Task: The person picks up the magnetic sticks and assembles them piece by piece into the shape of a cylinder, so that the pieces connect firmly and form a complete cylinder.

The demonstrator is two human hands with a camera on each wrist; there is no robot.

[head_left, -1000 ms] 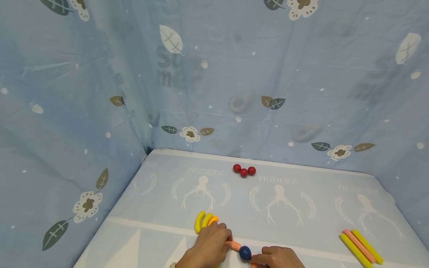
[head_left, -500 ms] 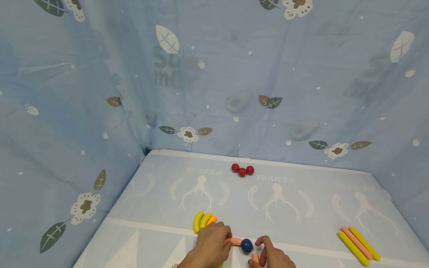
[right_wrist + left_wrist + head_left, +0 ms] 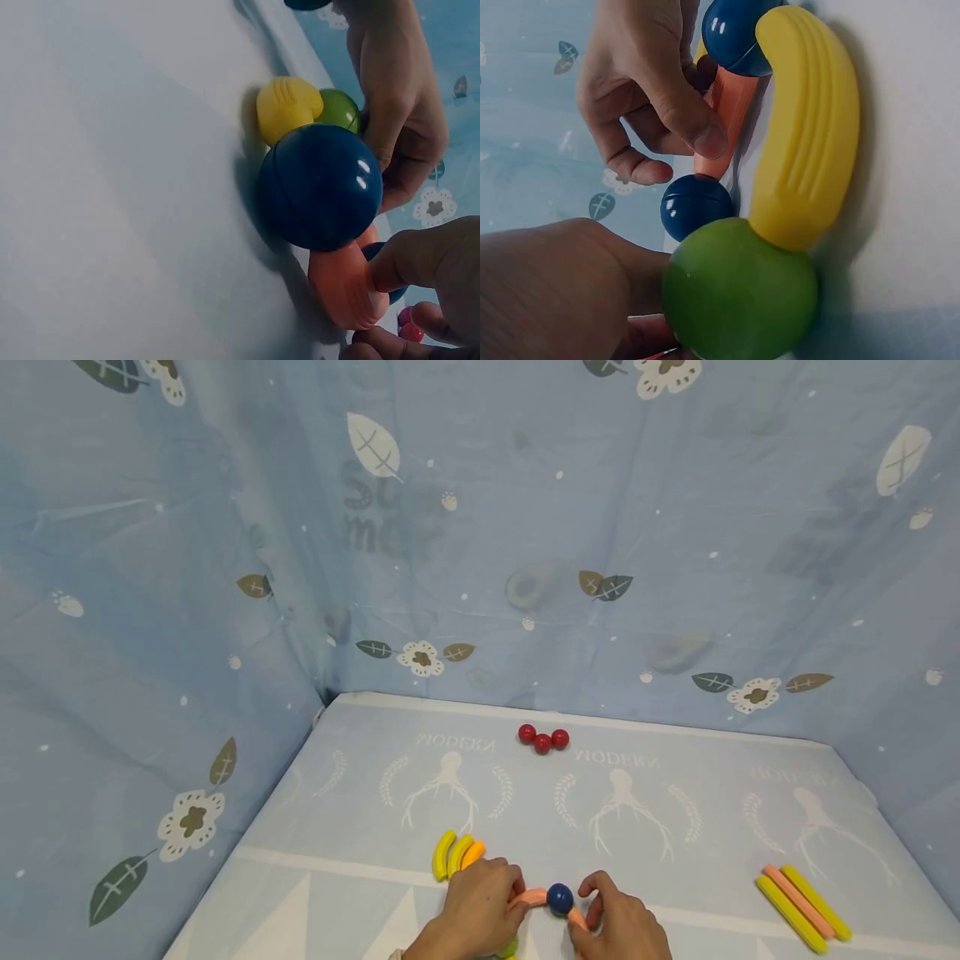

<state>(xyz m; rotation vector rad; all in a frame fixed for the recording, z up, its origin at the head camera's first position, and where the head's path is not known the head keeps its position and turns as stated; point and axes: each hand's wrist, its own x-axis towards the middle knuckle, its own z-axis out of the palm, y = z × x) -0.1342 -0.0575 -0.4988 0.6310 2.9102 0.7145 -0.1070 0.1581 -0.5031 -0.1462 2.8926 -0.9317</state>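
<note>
The left hand (image 3: 480,903) pinches the left orange rod (image 3: 534,897) between bent fingers and thumb, though its fingertips are partly hidden; the rod's other end meets the far blue ball (image 3: 560,899); the right hand (image 3: 621,922) grips the right orange rod (image 3: 341,285) with its thumb on one side and a finger on the other, while the index finger arches above, clear of the rod; this rod runs from the far blue ball to the near blue ball (image 3: 321,187), touching both; the green ball (image 3: 739,289) sits close against the left hand and touches one end of the yellow rod (image 3: 810,127), whose other end lies at the near blue ball, though whether the two touch is hard to tell; all these lie at the front of the table (image 3: 337,827), between and just below the two hands; just beyond the left hand, two yellow curves (image 3: 444,856) and an orange curve (image 3: 473,855) lie side by side; well off to the right, two yellow sticks (image 3: 791,914) flank an orange stick (image 3: 798,902), the three lying parallel; near the back edge sit three red balls (image 3: 542,743), close together, the middle one slightly nearer the person; a blue cloth (image 3: 480,535) with leaves and flowers hangs behind.
</note>
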